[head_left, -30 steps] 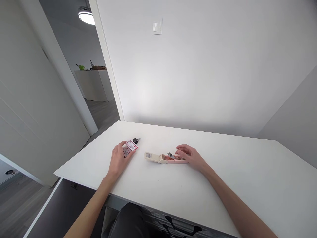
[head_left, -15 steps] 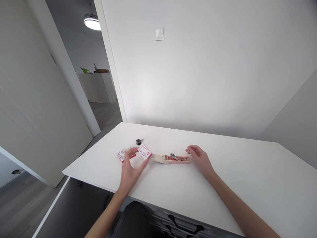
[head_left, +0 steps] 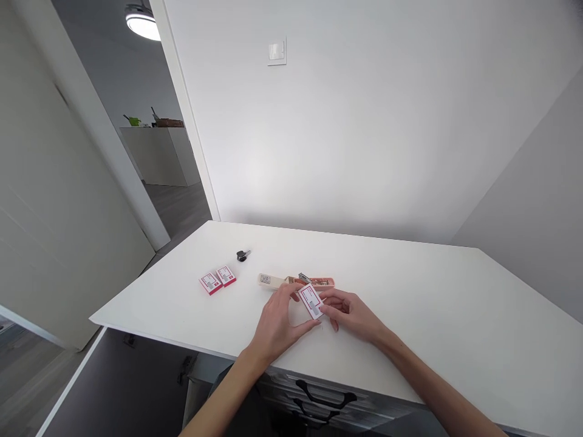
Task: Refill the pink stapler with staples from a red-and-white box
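White desk point(head_left: 455, 303), set against a plain white wall with a light switch point(head_left: 276, 51); an open doorway at the left is showing a further room with a counter.

Item 1: small red-and-white box point(head_left: 311, 301), probably staples. Both hands are holding it just above the desk near the front edge, tilted with its printed face toward the camera, seemingly so that the label or the end flap is within easy reach.

Item 2: left hand point(head_left: 277, 321). Fingers are curling narrowly around the box's left side, thumb below, steadying it.

Item 3: right hand point(head_left: 350, 312). Fingertips are pinching the box's right end in a narrow grip; whether they are working a flap cannot be told.

Item 4: cream and pink stapler point(head_left: 296, 281), lying opened out flat on the desk just beyond the hands, its metal channel facing up, apparently so that it is accessible from above.

Item 5: two more red-and-white boxes point(head_left: 217, 280), lying flat side by side and touching, well to the left of the stapler, out of the hands' way.

Item 6: small black object point(head_left: 243, 255), possibly a clip, resting alone behind those boxes; too small to identify.
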Tool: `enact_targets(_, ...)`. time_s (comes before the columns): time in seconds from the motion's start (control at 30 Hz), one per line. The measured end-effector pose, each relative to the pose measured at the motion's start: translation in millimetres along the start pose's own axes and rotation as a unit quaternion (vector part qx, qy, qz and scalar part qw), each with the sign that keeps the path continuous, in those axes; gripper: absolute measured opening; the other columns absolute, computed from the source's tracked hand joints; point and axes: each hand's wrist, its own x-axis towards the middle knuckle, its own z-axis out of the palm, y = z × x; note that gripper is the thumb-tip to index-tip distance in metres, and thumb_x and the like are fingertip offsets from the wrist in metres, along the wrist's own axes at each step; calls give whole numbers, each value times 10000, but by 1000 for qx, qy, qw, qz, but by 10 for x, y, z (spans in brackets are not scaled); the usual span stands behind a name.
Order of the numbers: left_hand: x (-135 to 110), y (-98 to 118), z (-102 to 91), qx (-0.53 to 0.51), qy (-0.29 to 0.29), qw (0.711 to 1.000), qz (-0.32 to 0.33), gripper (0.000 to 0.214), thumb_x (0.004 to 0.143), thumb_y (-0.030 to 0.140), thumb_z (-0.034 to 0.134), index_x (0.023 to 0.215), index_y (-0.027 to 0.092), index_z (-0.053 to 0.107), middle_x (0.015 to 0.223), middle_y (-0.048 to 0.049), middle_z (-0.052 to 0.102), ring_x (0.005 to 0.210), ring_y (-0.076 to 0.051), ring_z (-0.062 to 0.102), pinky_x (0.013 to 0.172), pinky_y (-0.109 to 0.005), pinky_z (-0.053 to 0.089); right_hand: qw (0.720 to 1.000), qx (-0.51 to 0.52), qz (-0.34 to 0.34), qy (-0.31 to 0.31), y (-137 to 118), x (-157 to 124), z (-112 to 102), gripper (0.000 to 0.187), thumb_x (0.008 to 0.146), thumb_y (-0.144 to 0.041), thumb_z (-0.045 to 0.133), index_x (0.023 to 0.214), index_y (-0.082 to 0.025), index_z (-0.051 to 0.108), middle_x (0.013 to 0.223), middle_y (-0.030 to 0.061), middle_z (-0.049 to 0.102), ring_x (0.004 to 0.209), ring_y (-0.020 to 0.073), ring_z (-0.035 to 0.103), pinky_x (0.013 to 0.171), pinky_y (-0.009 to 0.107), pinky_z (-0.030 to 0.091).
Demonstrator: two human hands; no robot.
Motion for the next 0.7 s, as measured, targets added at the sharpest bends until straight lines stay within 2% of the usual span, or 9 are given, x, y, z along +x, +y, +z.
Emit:
enact_targets(0.13,36,14,-39,-84,-26,996,-17,670,796,449,886,1337,289,524,1303,-93,661,1107,-258,687,976,-444,578,1000,9,9,-17,-1,33,-54,411,927,-590,711,1136,-237,735,1032,58,776,610,152,629,717,382,542)
enact_targets(0.3,71,47,-60,-167,-43,983,-56,326,958,415,720,1222,277,588,1248,-70,721,1114,-229,710,1011,-433,574,999,-1,1,-40,-40,46,-163,415,941,-610,678,1135,-253,765,910,37,755,616,149,582,646,334,505)
enact_targets(0.4,95,71,-74,-178,-55,979,-80,282,944,421,732,1146,268,608,1175,-59,755,1099,-237,720,1014,-446,575,998,-2,10,-60,-51,52,-221,404,947,-611,668,1125,-265,776,874,26,740,619,145,559,617,308,463)
enact_targets(0.53,123,92,-97,-182,-59,977,-94,313,914,441,762,1134,262,628,1217,-70,755,1091,-241,725,1020,-457,573,997,-8,13,-78,-48,61,-240,415,952,-619,652,1117,-262,783,876,27,734,619,141,538,612,301,443)
enact_targets(0.7,135,86,-102,-152,-55,982,-93,286,899,452,775,1082,265,658,1135,-43,769,1019,-220,727,959,-413,590,996,4,11,-83,-57,53,-220,394,964,-593,650,1165,-274,766,948,37,748,692,160,598,659,310,485)
